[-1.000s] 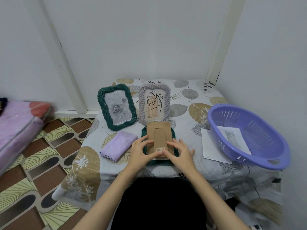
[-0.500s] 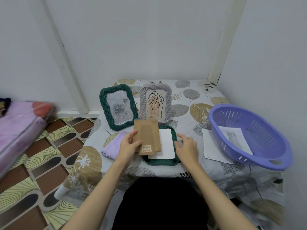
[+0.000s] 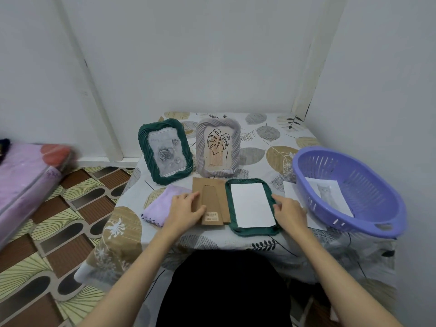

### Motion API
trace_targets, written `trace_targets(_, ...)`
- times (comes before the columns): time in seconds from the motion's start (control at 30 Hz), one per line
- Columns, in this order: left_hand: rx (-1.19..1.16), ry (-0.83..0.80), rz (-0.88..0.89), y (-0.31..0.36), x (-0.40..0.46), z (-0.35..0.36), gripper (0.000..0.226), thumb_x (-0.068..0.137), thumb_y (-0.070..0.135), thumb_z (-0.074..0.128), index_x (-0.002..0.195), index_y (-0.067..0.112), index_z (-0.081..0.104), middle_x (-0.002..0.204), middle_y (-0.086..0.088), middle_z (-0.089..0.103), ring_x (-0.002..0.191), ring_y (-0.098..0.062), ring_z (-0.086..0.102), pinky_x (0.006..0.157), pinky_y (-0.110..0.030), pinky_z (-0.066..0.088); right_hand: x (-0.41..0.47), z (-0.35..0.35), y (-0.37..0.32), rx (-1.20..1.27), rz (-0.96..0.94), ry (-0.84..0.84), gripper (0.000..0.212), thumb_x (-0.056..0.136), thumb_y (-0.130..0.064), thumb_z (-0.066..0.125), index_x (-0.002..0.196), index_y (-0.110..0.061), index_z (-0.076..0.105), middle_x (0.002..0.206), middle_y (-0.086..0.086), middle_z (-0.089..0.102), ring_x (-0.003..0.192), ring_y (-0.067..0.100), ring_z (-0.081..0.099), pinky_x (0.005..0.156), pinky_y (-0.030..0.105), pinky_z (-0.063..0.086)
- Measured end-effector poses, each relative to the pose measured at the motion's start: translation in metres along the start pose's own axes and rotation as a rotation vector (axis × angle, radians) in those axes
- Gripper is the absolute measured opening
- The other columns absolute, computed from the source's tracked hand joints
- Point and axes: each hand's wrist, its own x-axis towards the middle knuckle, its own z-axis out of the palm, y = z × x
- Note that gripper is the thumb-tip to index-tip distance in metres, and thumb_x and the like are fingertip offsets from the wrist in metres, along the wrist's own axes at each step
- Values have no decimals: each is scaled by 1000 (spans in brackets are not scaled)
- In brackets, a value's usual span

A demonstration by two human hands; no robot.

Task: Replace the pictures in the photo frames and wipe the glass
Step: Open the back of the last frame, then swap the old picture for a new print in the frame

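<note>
A dark green frame lies face down near the table's front edge, its back off and a white sheet showing inside. The brown cardboard backing with its stand lies just left of it, partly over a lilac cloth. My left hand rests on the backing's left edge, gripping it. My right hand touches the frame's right rim, fingers apart. Behind stand a green frame with a rose picture and a grey frame with a leaf drawing.
A purple plastic basket at the right holds a printed cat picture; a white paper lies half under it. The leaf-patterned tablecloth covers the table. White walls close in behind and right. A pink mattress lies on the floor left.
The backing was lifted off the face-down frame by my left hand and moved left onto the cloth, uncovering the white sheet. My right hand shifted to the frame's right rim.
</note>
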Motion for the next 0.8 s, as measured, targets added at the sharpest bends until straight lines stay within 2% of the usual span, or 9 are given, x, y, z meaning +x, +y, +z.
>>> trace_targets(0.03,140,7,19,0,0,1,50,88,37,55,133,17,46,137,-10,45,126,-27,33,104,-35,26,0,0,4,30,-16,0,41,92,-16,47,132,-24,51,119,12,62,111,33,54,95,44,42)
trace_targets(0.1,254,-4,37,3,-2,2,56,86,53,49,134,25,44,150,-10,25,138,-27,16,111,-40,18,0,0,7,67,-38,-12,40,93,-17,46,133,-20,50,113,15,58,106,34,54,89,44,46)
trace_targets(0.2,305,-116,70,7,-1,7,84,68,82,22,141,41,26,158,0,-3,144,-26,-9,115,-49,-2,-2,3,4,65,-47,-58,44,94,-30,44,137,-16,44,119,14,50,113,32,47,93,43,43)
trace_targets(0.3,379,-238,80,5,1,11,87,62,85,12,142,49,13,157,7,0,144,-23,-11,114,-54,-7,-6,7,1,-5,-54,-50,53,92,-43,44,137,-15,43,121,11,48,115,29,44,93,41,40)
trace_targets(0.37,378,-252,80,-2,2,10,84,65,86,14,141,51,9,157,10,4,145,-20,-10,114,-54,-8,-7,7,-1,-34,-68,-39,58,89,-51,45,135,-16,43,118,9,48,112,28,44,91,40,40)
trace_targets(0.43,386,-244,93,-10,1,6,95,54,94,6,140,53,8,157,12,5,144,-18,-10,115,-53,-8,-8,7,-1,-58,-78,-43,64,85,-57,49,136,-18,42,116,7,47,111,27,45,90,39,40)
trace_targets(0.53,401,-231,118,-22,0,0,112,37,97,-11,139,54,8,156,13,5,144,-18,-10,114,-54,-9,-8,6,-1,-74,-89,-52,68,82,-59,51,137,-19,41,116,6,47,110,25,45,89,39,40)
trace_targets(0.8,403,-224,139,-37,-1,-11,112,37,96,-13,139,55,7,156,13,5,144,-18,-11,114,-54,-8,-17,20,-21,-103,-133,-39,66,83,-60,48,135,-21,42,118,5,46,114,25,43,91,38,37)
